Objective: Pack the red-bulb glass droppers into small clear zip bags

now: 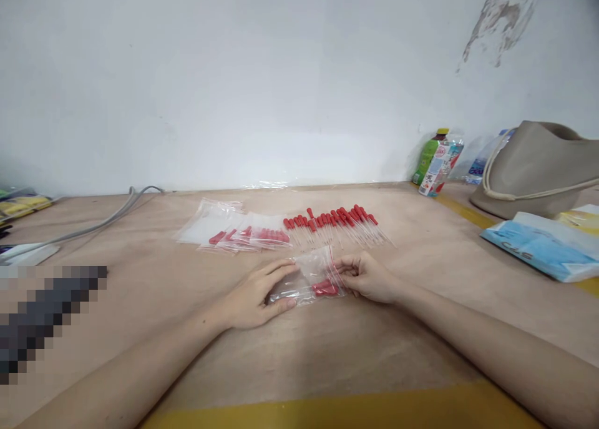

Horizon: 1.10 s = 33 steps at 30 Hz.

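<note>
Likely sealing dropper bag (306,271)
Left hand (255,296) holds bag's far end; right hand (369,279) pinches zip mouth (334,266); next likely wants pressing along it

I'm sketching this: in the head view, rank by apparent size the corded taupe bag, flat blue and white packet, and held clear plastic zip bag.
1. Taupe bag
2. Flat packet
3. Held zip bag

Two hands (255,298), one held bag (306,270), droppers (350,219) too bunched to count, at least two bottles (425,159) at two o'clock.
</note>
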Each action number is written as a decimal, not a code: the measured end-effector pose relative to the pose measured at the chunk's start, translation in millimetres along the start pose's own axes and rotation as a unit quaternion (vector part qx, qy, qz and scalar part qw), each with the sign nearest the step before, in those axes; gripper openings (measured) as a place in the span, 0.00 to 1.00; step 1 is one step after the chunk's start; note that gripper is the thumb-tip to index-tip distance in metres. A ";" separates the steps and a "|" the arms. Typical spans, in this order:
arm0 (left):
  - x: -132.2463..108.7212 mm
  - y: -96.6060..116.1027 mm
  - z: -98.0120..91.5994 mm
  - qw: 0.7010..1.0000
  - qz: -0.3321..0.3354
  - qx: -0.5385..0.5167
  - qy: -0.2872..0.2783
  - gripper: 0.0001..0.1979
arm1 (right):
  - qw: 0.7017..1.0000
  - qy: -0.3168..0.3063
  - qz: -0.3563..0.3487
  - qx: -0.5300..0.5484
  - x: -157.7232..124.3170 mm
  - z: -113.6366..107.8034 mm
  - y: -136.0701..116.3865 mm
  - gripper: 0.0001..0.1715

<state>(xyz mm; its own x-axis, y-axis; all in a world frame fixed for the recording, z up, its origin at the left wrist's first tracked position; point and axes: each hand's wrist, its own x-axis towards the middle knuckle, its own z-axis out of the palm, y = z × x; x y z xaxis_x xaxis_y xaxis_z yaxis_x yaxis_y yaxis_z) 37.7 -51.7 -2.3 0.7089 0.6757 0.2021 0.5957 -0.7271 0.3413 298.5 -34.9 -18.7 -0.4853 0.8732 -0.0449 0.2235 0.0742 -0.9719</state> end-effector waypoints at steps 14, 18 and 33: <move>-0.2 -0.9 0.0 1.000 -0.001 0.013 -0.009 0.27 | 1.000 0.001 0.023 0.016 0.6 -2.9 -6.3 0.22; -0.9 -2.1 1.5 1.000 0.004 0.011 -0.004 0.27 | 1.000 -0.002 0.005 -0.015 -0.2 -0.2 -9.3 0.20; -1.5 -2.8 1.8 1.000 0.000 0.011 -0.022 0.26 | 0.935 0.214 -0.091 -0.266 35.0 -29.8 -21.6 0.08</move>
<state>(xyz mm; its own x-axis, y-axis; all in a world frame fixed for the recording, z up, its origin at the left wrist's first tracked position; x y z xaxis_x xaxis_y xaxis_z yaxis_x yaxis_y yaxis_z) 35.6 -50.9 -5.2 0.7253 0.6693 0.1612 0.6030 -0.7306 0.3203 301.9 8.5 7.5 -0.1991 0.9271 0.3175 0.6151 0.3704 -0.6960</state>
